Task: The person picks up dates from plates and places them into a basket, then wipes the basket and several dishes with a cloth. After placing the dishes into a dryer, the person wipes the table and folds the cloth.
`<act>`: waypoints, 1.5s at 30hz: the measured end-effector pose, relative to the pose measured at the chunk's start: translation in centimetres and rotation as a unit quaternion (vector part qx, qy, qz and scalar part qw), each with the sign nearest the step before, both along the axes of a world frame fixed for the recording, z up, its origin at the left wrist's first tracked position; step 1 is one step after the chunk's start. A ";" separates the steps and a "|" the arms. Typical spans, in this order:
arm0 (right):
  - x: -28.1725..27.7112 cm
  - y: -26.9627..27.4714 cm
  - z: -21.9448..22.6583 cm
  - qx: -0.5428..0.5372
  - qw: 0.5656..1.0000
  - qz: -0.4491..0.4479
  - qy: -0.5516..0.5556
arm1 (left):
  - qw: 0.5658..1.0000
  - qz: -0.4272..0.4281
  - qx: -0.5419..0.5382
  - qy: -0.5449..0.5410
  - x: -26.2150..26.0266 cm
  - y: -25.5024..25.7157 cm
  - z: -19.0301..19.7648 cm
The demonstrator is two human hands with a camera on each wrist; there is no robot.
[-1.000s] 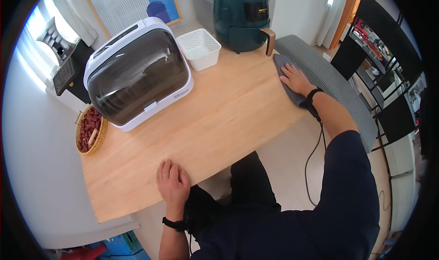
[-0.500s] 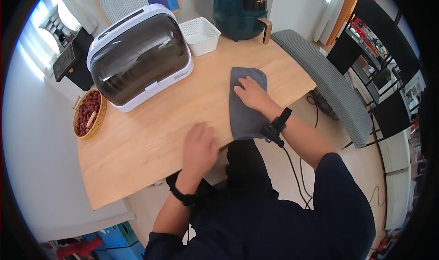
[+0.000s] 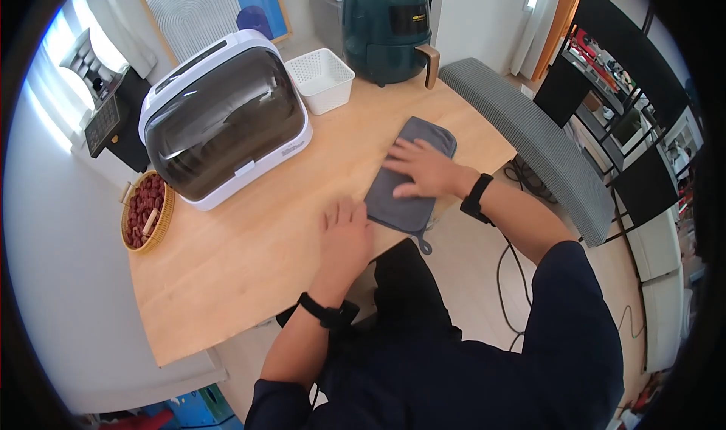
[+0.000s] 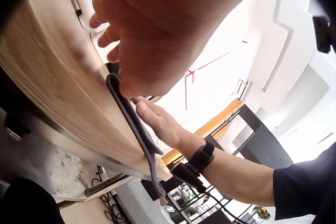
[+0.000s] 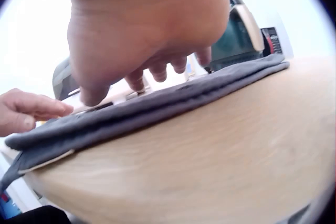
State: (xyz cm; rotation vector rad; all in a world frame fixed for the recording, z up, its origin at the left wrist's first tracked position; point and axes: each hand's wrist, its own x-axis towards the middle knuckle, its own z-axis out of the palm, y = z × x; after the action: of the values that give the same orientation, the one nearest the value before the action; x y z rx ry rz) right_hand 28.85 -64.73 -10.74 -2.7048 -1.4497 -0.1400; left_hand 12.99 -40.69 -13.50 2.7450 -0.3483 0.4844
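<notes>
A folded grey cloth with a hanging loop lies flat at the table's front right, its loop end poking past the front edge. My right hand is over its middle with the fingers spread. In the right wrist view the fingertips come down close to the cloth, whose two layers show along the side. My left hand, slightly blurred, has its fingers extended right at the cloth's left edge. In the left wrist view this hand overlaps the fold, with nothing gripped.
On the wooden table stand a white box with a dark clear lid, a white perforated basket and a green air fryer along the back. A wicker basket of dark red fruit sits at the left. A grey bench stands beyond the right edge.
The grey cloth and my right hand have moved from the table's right edge leftward to the front, and the cloth has turned. My left hand has lifted from the front edge and come right to the cloth.
</notes>
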 end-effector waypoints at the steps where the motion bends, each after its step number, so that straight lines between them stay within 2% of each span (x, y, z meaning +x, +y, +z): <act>1: 0.0 0.2 -0.8 -0.023 0.999 0.014 0.038 | 1.000 0.025 -0.008 0.015 -0.6 0.6 -0.2; 2: 0.5 0.2 -1.2 -0.022 0.999 0.014 0.039 | 1.000 0.025 -0.006 0.016 -1.7 1.1 -0.2; 4: 2.6 0.4 -1.6 -0.013 0.997 -0.056 0.041 | 0.999 0.025 -0.024 0.022 -3.8 2.2 0.2; 6: 5.6 0.6 -2.3 -0.016 0.995 -0.084 0.045 | 0.999 0.031 -0.033 0.008 -4.9 3.4 -0.9; 8: 9.1 0.8 -2.3 -0.022 0.988 -0.145 0.050 | 0.998 0.035 -0.042 -0.007 -5.2 3.8 -1.4; 10: 11.5 1.0 -1.8 -0.028 0.986 -0.158 0.049 | 0.998 0.040 -0.010 -0.049 -5.0 3.7 -1.7; 13: 14.0 1.5 -1.2 -0.042 0.972 -0.228 0.042 | 0.998 0.056 -0.009 -0.026 -5.0 3.4 -1.3; 14: 14.8 1.8 -1.1 -0.043 0.973 -0.221 0.042 | 0.998 0.064 -0.010 -0.026 -5.0 3.4 -1.3; 17: 17.6 2.6 -1.8 0.011 0.943 -0.332 0.000 | 0.998 0.062 -0.009 -0.024 -4.8 3.5 -1.3; 18: 17.3 3.1 -1.3 0.010 0.944 -0.329 0.003 | 0.998 0.061 -0.011 -0.024 -4.8 3.5 -1.3; 20: 16.1 4.1 0.6 -0.058 0.921 -0.377 0.074 | 0.998 0.062 -0.015 -0.023 -4.8 3.4 -1.2; 24: 17.0 4.8 0.2 -0.023 0.891 -0.439 0.114 | 0.997 0.066 -0.012 -0.025 -4.6 3.2 -1.1; 28: 18.7 8.4 -0.9 -0.011 0.867 -0.487 0.104 | 0.998 0.065 -0.009 -0.027 -4.7 3.3 -1.0; 32: 18.2 10.7 -1.4 -0.008 0.895 -0.434 0.105 | 0.997 0.063 -0.018 -0.046 -4.8 3.3 -1.1; 36: 15.0 12.5 -1.4 -0.007 0.907 -0.410 0.093 | 0.996 0.060 -0.025 -0.056 -4.7 3.3 -0.9; 39: 12.1 14.1 -0.6 -0.017 0.933 -0.342 0.109 | 0.996 0.059 -0.025 -0.055 -4.8 3.2 -0.8; 40: 11.4 14.7 -0.7 -0.015 0.932 -0.345 0.111 | 0.997 0.059 -0.024 -0.052 -4.8 3.1 -0.8; 42: 10.6 16.1 -0.9 0.005 0.960 -0.257 0.106 | 0.997 0.060 -0.018 -0.044 -4.8 3.2 -1.1; 43: 10.4 16.9 -1.0 0.007 0.958 -0.264 0.108 | 0.997 0.063 -0.014 -0.036 -4.9 3.2 -1.2; 45: 10.5 17.8 -1.1 0.000 0.973 -0.208 0.104 | 0.998 0.057 -0.014 -0.032 -4.9 3.3 -1.1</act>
State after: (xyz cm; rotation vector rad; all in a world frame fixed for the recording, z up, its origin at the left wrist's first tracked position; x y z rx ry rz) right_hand 39.38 -46.96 -11.79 -2.8779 -0.8172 0.1194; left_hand 8.13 -37.42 -14.61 2.7375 -0.2001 0.6032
